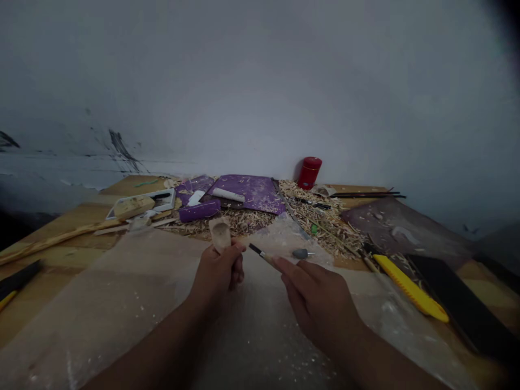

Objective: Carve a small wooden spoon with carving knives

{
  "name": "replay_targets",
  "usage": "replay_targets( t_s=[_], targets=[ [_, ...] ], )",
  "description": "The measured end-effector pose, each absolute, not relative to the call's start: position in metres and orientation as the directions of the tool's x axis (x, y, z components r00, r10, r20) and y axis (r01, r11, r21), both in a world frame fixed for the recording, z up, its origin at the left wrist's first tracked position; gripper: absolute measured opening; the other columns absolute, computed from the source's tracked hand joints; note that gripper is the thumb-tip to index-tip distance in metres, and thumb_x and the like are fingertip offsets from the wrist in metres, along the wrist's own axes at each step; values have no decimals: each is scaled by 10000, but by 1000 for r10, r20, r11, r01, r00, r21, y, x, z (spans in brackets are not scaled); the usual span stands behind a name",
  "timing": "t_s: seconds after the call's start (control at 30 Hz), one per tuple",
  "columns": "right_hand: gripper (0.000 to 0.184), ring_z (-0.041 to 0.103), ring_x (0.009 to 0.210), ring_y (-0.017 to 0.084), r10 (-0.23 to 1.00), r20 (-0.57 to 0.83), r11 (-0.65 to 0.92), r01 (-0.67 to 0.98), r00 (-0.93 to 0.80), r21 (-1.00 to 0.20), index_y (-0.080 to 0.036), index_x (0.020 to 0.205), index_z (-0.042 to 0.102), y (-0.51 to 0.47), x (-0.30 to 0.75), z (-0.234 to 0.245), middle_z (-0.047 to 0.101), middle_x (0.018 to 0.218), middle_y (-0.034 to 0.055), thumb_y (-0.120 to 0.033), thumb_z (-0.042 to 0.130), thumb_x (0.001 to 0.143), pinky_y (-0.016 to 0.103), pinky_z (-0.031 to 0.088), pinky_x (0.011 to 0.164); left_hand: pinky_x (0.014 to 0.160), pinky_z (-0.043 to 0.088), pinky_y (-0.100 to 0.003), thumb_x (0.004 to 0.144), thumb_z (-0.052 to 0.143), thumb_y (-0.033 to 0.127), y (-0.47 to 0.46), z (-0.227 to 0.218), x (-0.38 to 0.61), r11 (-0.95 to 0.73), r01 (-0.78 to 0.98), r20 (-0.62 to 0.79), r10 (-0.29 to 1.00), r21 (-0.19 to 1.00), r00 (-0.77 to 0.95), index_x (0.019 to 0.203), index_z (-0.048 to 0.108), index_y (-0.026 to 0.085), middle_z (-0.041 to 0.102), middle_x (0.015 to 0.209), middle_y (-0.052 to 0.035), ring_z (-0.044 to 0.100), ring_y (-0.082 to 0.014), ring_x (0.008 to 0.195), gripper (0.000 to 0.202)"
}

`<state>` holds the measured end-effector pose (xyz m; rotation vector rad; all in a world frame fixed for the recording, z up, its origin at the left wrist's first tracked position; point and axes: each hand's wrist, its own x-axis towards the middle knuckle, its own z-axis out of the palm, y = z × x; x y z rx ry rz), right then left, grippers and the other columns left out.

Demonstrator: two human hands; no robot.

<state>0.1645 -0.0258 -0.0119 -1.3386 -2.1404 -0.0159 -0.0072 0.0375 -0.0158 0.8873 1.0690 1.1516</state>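
Observation:
My left hand (221,265) is closed round a pale carved wooden spoon (220,233). Its hollowed bowl sticks up above my fingers, while the lower part is hidden in my grip. In my right hand (314,292), pinched between thumb and fingers, is a slim paintbrush (260,253) with a dark flat tip, a metal collar and a light handle. The tip points at the spoon from a little way to the right, not touching it. Just beyond my right hand lies a small grey grinding bit (301,253) with a metal shank.
Clear plastic sheeting (134,292) covers the wooden table's front. Wood shavings (252,223) surround purple sheets (255,192) at the back. A red canister (310,173) stands by the wall. At right lie a yellow utility knife (410,287) and black slab (459,298); at left, a white tray (168,201).

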Motion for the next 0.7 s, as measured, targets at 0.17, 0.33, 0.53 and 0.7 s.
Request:
replay_targets(
  t_s=[0.17,0.33,0.53,0.7],
  targets=[
    [368,606,730,166,828,493,529,662,-267,-531,-227,1239,477,-30,163,-7,666,859,40,-167,415,881,281,457,681,341,292,-207,729,574,384,35,-19,-6,207,-159,-176,966,965,190,541,451,187,369,291,82,322,-63,266,298],
    [404,614,726,178,853,432,508,658,-293,-556,-258,1242,478,-32,160,-4,672,907,39,-149,415,858,306,466,674,350,302,-204,706,568,255,33,-20,-4,171,-125,-140,964,977,225,660,505,189,384,306,95,326,-71,282,102],
    [418,602,667,169,878,369,476,634,-305,-610,-293,1261,472,-33,158,-3,656,792,16,-163,391,872,287,450,622,333,266,-177,646,565,172,29,-16,-3,177,-89,-147,952,980,269,745,520,192,404,330,102,343,-70,299,110],
    [425,609,665,175,882,333,470,642,-332,-606,-293,1260,484,-34,159,3,658,786,15,-164,392,866,292,450,614,331,283,-174,647,578,201,23,-18,-2,164,-88,-134,953,983,272,722,508,194,390,352,104,335,-61,309,103]
  ],
)
